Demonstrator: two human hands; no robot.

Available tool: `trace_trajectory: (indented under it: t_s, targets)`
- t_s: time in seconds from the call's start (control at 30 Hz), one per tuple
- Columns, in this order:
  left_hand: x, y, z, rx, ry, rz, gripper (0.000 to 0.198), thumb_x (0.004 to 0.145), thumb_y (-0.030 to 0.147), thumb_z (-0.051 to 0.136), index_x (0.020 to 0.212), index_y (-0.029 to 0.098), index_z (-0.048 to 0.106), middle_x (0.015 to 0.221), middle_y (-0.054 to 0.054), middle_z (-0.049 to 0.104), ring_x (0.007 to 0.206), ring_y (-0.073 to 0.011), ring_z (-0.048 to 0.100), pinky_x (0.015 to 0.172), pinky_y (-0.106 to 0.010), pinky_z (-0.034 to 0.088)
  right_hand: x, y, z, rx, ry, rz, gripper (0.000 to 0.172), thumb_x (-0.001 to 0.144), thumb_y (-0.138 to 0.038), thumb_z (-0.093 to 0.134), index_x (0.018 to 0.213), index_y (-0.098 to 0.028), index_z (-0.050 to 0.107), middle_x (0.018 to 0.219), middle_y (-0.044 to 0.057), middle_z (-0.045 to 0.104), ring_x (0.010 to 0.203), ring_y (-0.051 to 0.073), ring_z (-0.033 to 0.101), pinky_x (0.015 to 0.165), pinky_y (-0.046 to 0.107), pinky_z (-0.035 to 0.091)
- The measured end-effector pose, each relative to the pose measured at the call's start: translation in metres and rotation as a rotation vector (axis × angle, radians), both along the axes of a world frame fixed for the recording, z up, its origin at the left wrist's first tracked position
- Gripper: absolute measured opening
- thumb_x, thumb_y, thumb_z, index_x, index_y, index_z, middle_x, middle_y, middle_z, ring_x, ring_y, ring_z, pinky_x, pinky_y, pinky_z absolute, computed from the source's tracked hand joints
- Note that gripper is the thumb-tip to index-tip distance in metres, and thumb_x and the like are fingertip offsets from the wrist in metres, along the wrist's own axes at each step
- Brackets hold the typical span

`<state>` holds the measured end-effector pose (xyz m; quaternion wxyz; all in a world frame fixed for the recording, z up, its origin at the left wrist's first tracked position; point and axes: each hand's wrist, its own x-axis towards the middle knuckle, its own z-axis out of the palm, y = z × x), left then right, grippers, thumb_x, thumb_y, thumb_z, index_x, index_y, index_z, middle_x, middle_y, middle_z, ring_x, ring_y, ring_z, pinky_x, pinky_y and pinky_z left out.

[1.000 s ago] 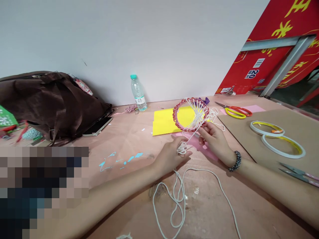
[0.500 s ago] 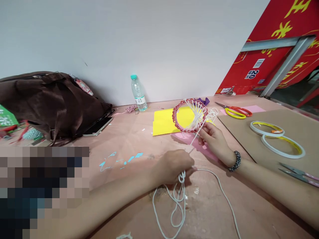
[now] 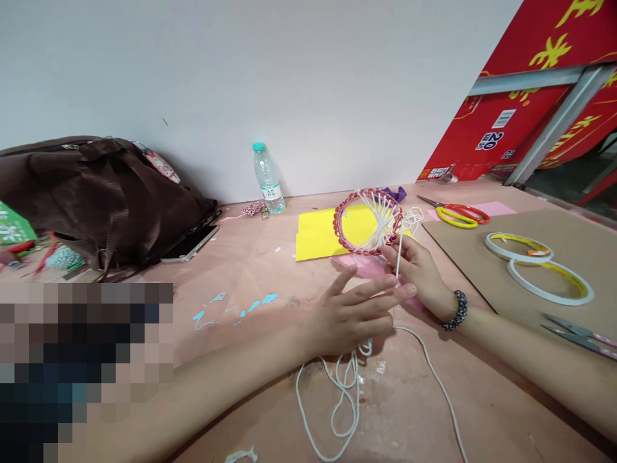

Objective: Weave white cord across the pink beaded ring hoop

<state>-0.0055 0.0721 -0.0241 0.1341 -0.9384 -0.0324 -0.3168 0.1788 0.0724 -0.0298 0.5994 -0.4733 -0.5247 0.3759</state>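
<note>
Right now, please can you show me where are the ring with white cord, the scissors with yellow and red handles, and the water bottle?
Red-rimmed ring with white cord (image 3: 337, 222): head view, on the left side of the rim.
Scissors with yellow and red handles (image 3: 457, 226): head view, on the yellow handle.
Plastic water bottle (image 3: 268, 177): head view, on the clear body.

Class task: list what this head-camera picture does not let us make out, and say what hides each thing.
All in the head view:
The run of the white cord under the left hand: hidden by that hand.
The woven centre of the round red-beaded ring: strands too small to follow.
The outline of the pink paper sheet: covered by the hands and ring.
The handles of the steel scissors: cut off by the right edge.
The lower left corner: blurred by a pixelated block.
</note>
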Motion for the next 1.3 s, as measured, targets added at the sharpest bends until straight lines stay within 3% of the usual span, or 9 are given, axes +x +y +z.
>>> trace_trajectory:
  t_s: [0.17, 0.37, 0.47, 0.6, 0.73, 0.87, 1.0, 1.13, 1.3]
  targets:
    - [-0.003, 0.009, -0.004, -0.454, 0.099, -0.051, 0.013, 0.087, 0.024, 0.045, 0.075, 0.019, 0.049, 0.070, -0.002, 0.060, 0.071, -0.0142, 0.058, 0.082, -0.031, 0.046, 0.001, 0.001, -0.001, -0.011, -0.033, 0.006, 0.021, 0.084, -0.039, 0.057, 0.082, -0.020, 0.049, 0.054, -0.006, 0.049, 0.043, 0.009, 0.046, 0.039, 0.020, 0.033]
    - [-0.002, 0.011, -0.003, -1.044, -0.160, 0.402, 0.025, 0.086, 0.038, 0.053, 0.102, 0.020, 0.047, 0.069, 0.004, 0.058, 0.057, -0.0121, 0.055, 0.054, -0.022, 0.041, 0.002, 0.001, -0.003, -0.007, -0.025, 0.008, 0.022, 0.084, -0.040, 0.056, 0.083, -0.019, 0.050, 0.055, -0.007, 0.049, 0.043, 0.008, 0.048, 0.039, 0.020, 0.033]
    - [0.000, 0.011, -0.002, -0.952, -0.025, 0.328, 0.015, 0.087, 0.032, 0.052, 0.089, 0.019, 0.058, 0.072, 0.001, 0.062, 0.064, -0.0126, 0.059, 0.060, -0.023, 0.043, 0.003, 0.002, -0.004, -0.004, -0.028, 0.010, 0.022, 0.084, -0.040, 0.057, 0.083, -0.019, 0.050, 0.054, -0.007, 0.049, 0.043, 0.008, 0.047, 0.039, 0.020, 0.032]
    - [-0.001, 0.009, -0.002, -0.385, -0.116, 0.125, 0.018, 0.087, 0.030, 0.053, 0.077, 0.019, 0.063, 0.092, -0.007, 0.066, 0.094, -0.0193, 0.059, 0.079, -0.031, 0.046, 0.002, 0.001, -0.003, -0.015, -0.014, 0.016, 0.021, 0.083, -0.039, 0.059, 0.087, -0.020, 0.052, 0.057, -0.006, 0.050, 0.045, 0.009, 0.046, 0.040, 0.021, 0.034]
    - [-0.001, 0.003, -0.001, -0.037, -0.081, -0.095, 0.017, 0.088, 0.028, 0.053, 0.073, 0.022, 0.058, 0.113, -0.003, 0.064, 0.125, -0.0191, 0.043, 0.111, -0.044, 0.021, 0.000, 0.000, -0.001, -0.009, -0.020, -0.002, 0.022, 0.082, -0.040, 0.059, 0.084, -0.020, 0.052, 0.058, -0.006, 0.049, 0.046, 0.009, 0.046, 0.042, 0.021, 0.037]
    - [-0.003, 0.003, -0.004, -0.217, 0.134, -0.149, 0.028, 0.091, 0.033, 0.044, 0.067, 0.020, 0.052, 0.075, -0.001, 0.065, 0.084, -0.0144, 0.060, 0.100, -0.036, 0.036, 0.001, 0.001, -0.001, -0.018, -0.041, -0.003, 0.024, 0.082, -0.043, 0.058, 0.085, -0.020, 0.051, 0.056, -0.006, 0.050, 0.044, 0.009, 0.046, 0.040, 0.021, 0.034]
    - [-0.003, 0.009, -0.006, -0.648, -0.013, 0.234, 0.022, 0.085, 0.037, 0.052, 0.073, 0.019, 0.048, 0.060, 0.002, 0.053, 0.054, -0.0119, 0.050, 0.055, -0.023, 0.041, 0.002, 0.002, -0.002, -0.008, -0.046, 0.005, 0.025, 0.083, -0.043, 0.057, 0.085, -0.019, 0.051, 0.054, -0.006, 0.050, 0.044, 0.009, 0.047, 0.040, 0.020, 0.034]
    - [-0.001, 0.013, -0.003, -0.956, -0.110, 0.427, 0.029, 0.081, 0.037, 0.060, 0.102, 0.019, 0.051, 0.073, 0.002, 0.059, 0.059, -0.0122, 0.054, 0.054, -0.022, 0.041, 0.002, 0.001, -0.003, 0.003, -0.039, 0.016, 0.024, 0.084, -0.042, 0.057, 0.084, -0.019, 0.050, 0.057, -0.007, 0.048, 0.044, 0.008, 0.048, 0.039, 0.020, 0.033]
    - [-0.001, 0.012, 0.000, -0.568, -0.111, 0.161, 0.019, 0.088, 0.031, 0.050, 0.080, 0.019, 0.063, 0.095, -0.007, 0.064, 0.092, -0.0186, 0.059, 0.078, -0.032, 0.047, 0.002, 0.002, -0.002, -0.005, -0.008, 0.026, 0.022, 0.083, -0.040, 0.059, 0.086, -0.020, 0.051, 0.057, -0.006, 0.048, 0.045, 0.009, 0.047, 0.041, 0.021, 0.035]
